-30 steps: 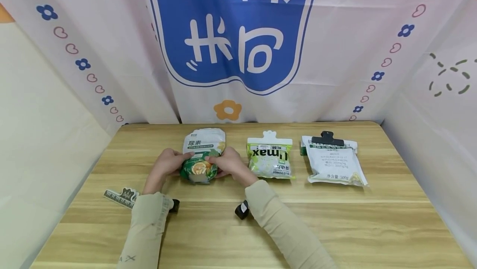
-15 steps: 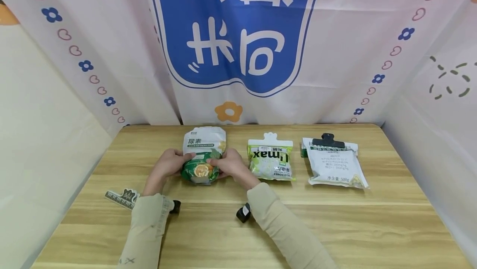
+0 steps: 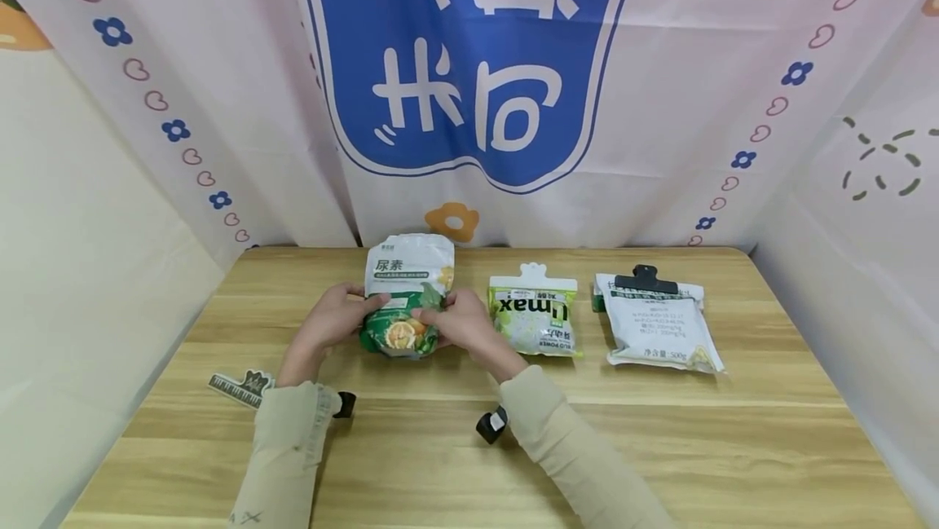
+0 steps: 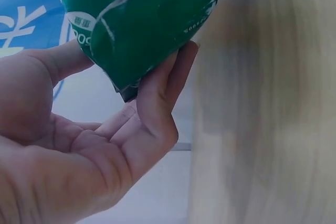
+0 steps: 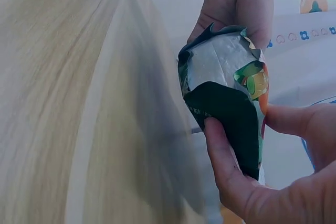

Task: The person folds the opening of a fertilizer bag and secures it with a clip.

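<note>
A white and green pouch printed with orange slices (image 3: 402, 301) is held between both hands near the back of the table, left of centre. My left hand (image 3: 333, 317) grips its left side, thumb on the front and fingers behind. On the opposite side my right hand (image 3: 467, 323) pinches the pouch the same way. The left wrist view shows the pouch's green lower corner (image 4: 147, 24) resting against curled fingers. From the right wrist view the pouch's folded bottom (image 5: 220, 64) faces the camera, raised off the table.
A green-white "Umax" bag (image 3: 534, 321) with a white clip (image 3: 533, 271) lies to the right. Beyond it is a white bag (image 3: 656, 329) under a black clip (image 3: 645, 278). A piano-key-patterned clip (image 3: 240, 388) lies by the left sleeve. A printed curtain (image 3: 660, 146) hangs behind the table.
Both hands have lifted the pouch slightly and shifted it a little right; its top now reaches higher against the curtain. The clipped bags stay put.
</note>
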`<state>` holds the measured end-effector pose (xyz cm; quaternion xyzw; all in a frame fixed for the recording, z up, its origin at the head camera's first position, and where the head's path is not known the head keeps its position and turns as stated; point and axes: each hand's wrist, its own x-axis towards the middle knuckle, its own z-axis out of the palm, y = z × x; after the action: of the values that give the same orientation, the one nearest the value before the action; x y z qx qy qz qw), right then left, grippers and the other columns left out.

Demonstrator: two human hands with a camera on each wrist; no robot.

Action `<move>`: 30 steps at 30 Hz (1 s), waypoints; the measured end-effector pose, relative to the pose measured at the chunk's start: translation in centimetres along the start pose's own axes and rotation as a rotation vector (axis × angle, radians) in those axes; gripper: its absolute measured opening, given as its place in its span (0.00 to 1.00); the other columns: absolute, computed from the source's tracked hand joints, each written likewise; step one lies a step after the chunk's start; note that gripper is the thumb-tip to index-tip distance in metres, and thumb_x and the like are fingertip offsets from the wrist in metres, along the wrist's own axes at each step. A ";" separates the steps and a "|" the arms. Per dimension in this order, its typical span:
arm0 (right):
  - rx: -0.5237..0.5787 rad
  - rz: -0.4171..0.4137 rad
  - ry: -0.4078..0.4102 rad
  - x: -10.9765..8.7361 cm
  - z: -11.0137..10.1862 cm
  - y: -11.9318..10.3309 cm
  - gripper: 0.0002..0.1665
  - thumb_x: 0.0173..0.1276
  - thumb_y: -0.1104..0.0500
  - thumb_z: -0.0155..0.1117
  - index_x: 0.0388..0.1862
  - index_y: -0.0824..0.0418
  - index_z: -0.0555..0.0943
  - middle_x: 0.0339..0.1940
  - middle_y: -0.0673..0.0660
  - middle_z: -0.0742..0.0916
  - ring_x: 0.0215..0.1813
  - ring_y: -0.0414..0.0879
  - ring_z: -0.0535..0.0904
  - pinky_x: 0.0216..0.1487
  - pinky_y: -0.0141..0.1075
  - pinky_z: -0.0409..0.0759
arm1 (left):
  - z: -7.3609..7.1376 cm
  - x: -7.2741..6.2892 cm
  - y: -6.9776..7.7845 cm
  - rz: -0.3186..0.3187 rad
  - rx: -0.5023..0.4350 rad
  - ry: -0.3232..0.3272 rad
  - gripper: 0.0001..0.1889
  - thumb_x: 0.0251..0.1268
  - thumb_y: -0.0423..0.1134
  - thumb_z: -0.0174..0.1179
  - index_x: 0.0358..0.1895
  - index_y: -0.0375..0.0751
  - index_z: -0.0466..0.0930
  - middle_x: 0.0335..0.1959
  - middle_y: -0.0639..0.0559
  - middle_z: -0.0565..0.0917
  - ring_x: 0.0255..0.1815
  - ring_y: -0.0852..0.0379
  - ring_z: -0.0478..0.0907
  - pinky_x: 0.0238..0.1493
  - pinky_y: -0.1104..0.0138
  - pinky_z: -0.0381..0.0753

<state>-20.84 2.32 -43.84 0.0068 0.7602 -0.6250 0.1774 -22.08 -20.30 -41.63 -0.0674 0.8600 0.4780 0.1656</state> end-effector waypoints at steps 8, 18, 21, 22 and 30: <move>0.012 -0.016 -0.001 -1.5 -1.2 -0.1 0.26 0.68 0.52 0.77 0.51 0.68 0.76 0.44 0.61 0.86 0.31 0.47 0.88 0.45 0.50 0.92 | 0.4 -0.9 1.0 0.076 0.033 -0.024 0.36 0.77 0.53 0.62 0.71 0.25 0.66 0.47 0.40 0.90 0.39 0.59 0.83 0.45 0.65 0.85; -0.005 -0.068 0.035 -3.7 -3.3 0.2 0.29 0.68 0.51 0.78 0.53 0.66 0.73 0.39 0.56 0.77 0.33 0.49 0.84 0.45 0.53 0.91 | 2.0 -2.0 2.5 0.146 0.031 -0.023 0.31 0.76 0.47 0.65 0.67 0.27 0.65 0.45 0.36 0.91 0.33 0.58 0.83 0.37 0.64 0.84; -0.028 -0.070 0.039 -4.5 -4.1 0.5 0.28 0.67 0.51 0.78 0.53 0.65 0.73 0.39 0.56 0.78 0.34 0.49 0.83 0.45 0.53 0.91 | 3.1 -2.4 2.5 0.157 0.025 -0.001 0.30 0.74 0.48 0.66 0.65 0.29 0.67 0.47 0.35 0.90 0.34 0.57 0.85 0.37 0.64 0.85; -0.034 -0.074 0.040 -4.7 -4.4 0.6 0.28 0.67 0.51 0.78 0.52 0.65 0.73 0.39 0.56 0.77 0.34 0.48 0.83 0.45 0.53 0.91 | 3.6 -2.5 2.5 0.168 0.019 0.014 0.30 0.74 0.49 0.66 0.64 0.30 0.68 0.48 0.34 0.90 0.35 0.57 0.86 0.37 0.64 0.85; -0.080 -0.074 0.059 -6.3 -6.7 1.8 0.29 0.65 0.50 0.80 0.45 0.61 0.70 0.35 0.55 0.74 0.32 0.46 0.72 0.34 0.40 0.78 | 6.8 -4.1 2.1 0.228 -0.091 0.103 0.29 0.68 0.52 0.72 0.60 0.35 0.72 0.56 0.31 0.88 0.52 0.45 0.90 0.46 0.62 0.91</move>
<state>-16.21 10.42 -42.79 -0.0101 0.7891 -0.5999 0.1315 -17.29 -13.60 -41.84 -0.0009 0.8469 0.5280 0.0625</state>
